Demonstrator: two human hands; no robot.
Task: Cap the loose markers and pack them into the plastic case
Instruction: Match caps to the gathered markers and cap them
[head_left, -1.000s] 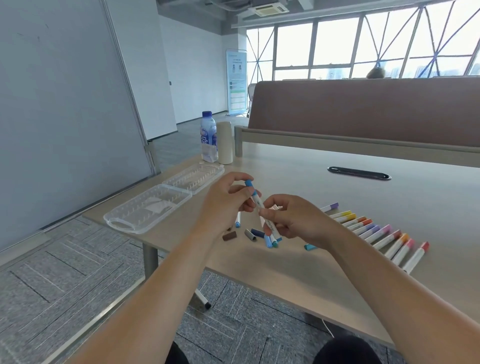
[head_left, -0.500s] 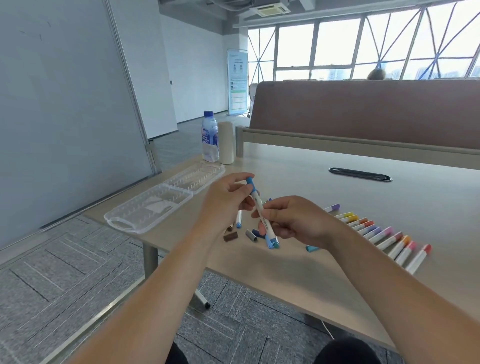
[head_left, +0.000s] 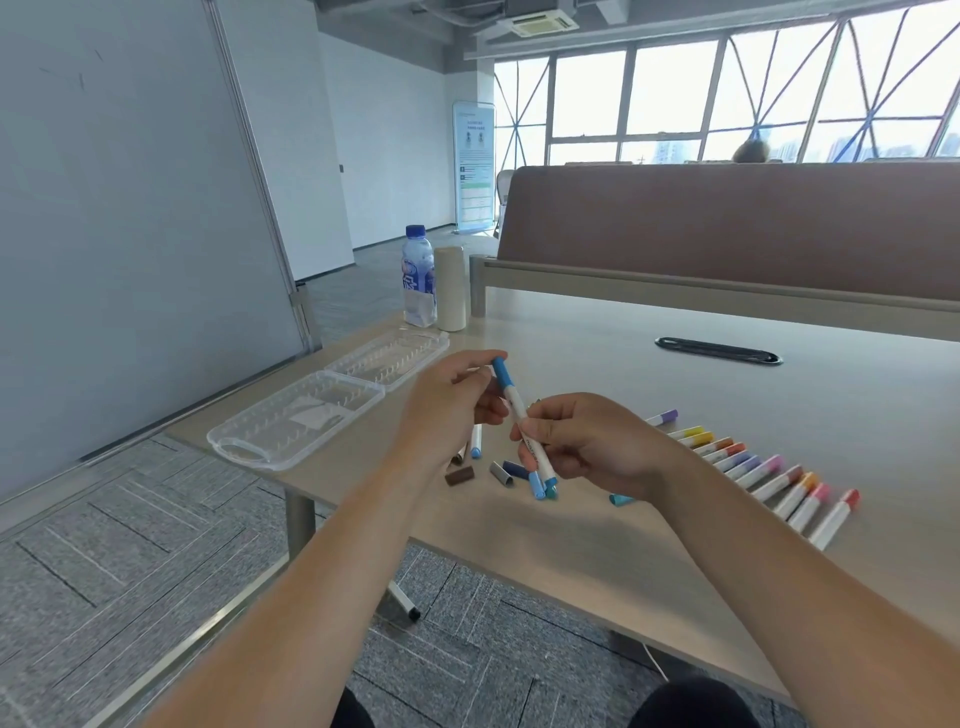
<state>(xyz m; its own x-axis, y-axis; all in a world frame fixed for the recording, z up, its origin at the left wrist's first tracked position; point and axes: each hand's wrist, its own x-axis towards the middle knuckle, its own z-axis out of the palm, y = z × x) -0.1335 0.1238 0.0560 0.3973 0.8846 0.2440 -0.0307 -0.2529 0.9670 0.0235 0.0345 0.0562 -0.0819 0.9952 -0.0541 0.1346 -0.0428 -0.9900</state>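
Note:
My right hand (head_left: 587, 441) grips the white barrel of a blue marker (head_left: 517, 408) above the table's front edge. My left hand (head_left: 449, 402) pinches the blue cap at the marker's upper end. Below my hands lie loose caps, among them a brown cap (head_left: 460, 476), a grey cap (head_left: 501, 473) and a light blue cap (head_left: 621, 500). Another small marker (head_left: 476, 442) lies under my left hand. A row of capped markers (head_left: 769, 478) lies to the right. The clear plastic case (head_left: 322, 405) lies open at the table's left corner, with nothing in it.
A water bottle (head_left: 418, 283) and a cream cylinder (head_left: 450, 288) stand behind the case. A black cable slot (head_left: 718, 350) sits mid-table. A brown partition (head_left: 727, 228) runs along the table's far side. The table's left edge is close to the case.
Both hands rose slightly with the marker. My left hand's fingers have closed over the blue cap on the upper end, and the marker stands a bit steeper.

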